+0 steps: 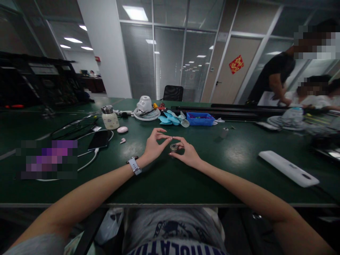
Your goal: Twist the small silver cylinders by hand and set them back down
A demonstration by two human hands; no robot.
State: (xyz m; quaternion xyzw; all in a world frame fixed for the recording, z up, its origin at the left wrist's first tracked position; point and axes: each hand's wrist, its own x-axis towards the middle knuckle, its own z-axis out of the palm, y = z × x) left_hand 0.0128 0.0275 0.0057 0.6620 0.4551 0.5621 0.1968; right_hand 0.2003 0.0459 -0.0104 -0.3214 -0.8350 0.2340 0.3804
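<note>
Between my two hands, over the green table, is a small round metal part with a dark centre. My right hand curls its thumb and fingers around this part and grips it from the right. My left hand, with a watch on its wrist, is just left of the part. Its thumb and a fingertip come together near the right index fingertip, above the part; whatever they pinch, if anything, is too small to make out. A second small metal cylinder stands farther right.
Behind my hands are a white fan body, light-blue fan blades and a blue bin. Left are a bottle, a pink case and a cabled phone. A white bar lies right. People are at the far right.
</note>
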